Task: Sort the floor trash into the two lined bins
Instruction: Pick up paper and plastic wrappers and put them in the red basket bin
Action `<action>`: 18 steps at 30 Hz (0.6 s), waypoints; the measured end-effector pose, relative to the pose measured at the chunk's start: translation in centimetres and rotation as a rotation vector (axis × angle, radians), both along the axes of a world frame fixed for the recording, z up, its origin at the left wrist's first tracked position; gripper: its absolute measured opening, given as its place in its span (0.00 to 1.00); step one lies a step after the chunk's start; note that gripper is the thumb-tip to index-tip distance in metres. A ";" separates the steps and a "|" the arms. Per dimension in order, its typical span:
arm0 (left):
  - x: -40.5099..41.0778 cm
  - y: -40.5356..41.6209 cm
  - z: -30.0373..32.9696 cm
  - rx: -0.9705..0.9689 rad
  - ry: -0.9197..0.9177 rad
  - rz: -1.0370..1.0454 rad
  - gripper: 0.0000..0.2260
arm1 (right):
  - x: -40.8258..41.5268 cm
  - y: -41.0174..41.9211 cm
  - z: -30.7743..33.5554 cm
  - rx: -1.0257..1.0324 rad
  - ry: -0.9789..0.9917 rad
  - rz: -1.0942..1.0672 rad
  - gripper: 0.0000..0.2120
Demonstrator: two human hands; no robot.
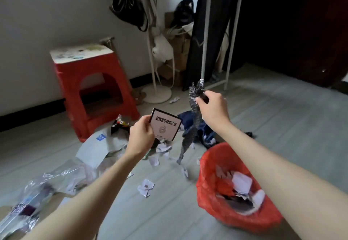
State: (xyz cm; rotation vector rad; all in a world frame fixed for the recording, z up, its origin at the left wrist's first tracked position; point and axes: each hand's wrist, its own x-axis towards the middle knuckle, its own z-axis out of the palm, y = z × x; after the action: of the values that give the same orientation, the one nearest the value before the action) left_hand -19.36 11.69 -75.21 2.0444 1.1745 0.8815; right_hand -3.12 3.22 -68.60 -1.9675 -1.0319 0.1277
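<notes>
step: sorting, two pieces lifted | left hand [141, 134] pinches printed card [165, 126], left of red-lined bin [207, 166] | right hand [214, 107] grips crumpled foil strip [190, 128] dangling beyond the bin | next: likely choose each piece's bin; second bin unseen

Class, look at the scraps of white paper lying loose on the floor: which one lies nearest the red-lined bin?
The small white scrap just left of the red-lined bin, near its rim. The folded scrap and the one below the card lie farther left.
</notes>
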 end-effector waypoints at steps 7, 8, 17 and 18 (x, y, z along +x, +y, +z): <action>4.7 -6.4 5.8 0.003 -0.057 -0.044 0.16 | 2.7 -8.8 7.4 0.103 -0.289 -0.070 0.13; 5.4 -7.3 6.4 0.002 -0.061 -0.061 0.16 | 3.2 -10.0 8.1 0.122 -0.340 -0.086 0.15; 8.8 -13.3 6.3 -0.063 -0.040 -0.184 0.16 | 7.3 -15.0 5.5 -0.417 -0.679 -0.075 0.20; 8.8 -13.5 5.6 -0.084 -0.021 -0.186 0.16 | 7.7 -15.0 4.0 -0.490 -0.710 -0.071 0.19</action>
State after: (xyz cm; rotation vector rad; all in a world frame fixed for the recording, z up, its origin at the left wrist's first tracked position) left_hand -10.58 -1.81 -69.60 2.0330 0.9749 0.7495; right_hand 4.58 -11.75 -64.63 -2.5753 -1.4738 -0.4285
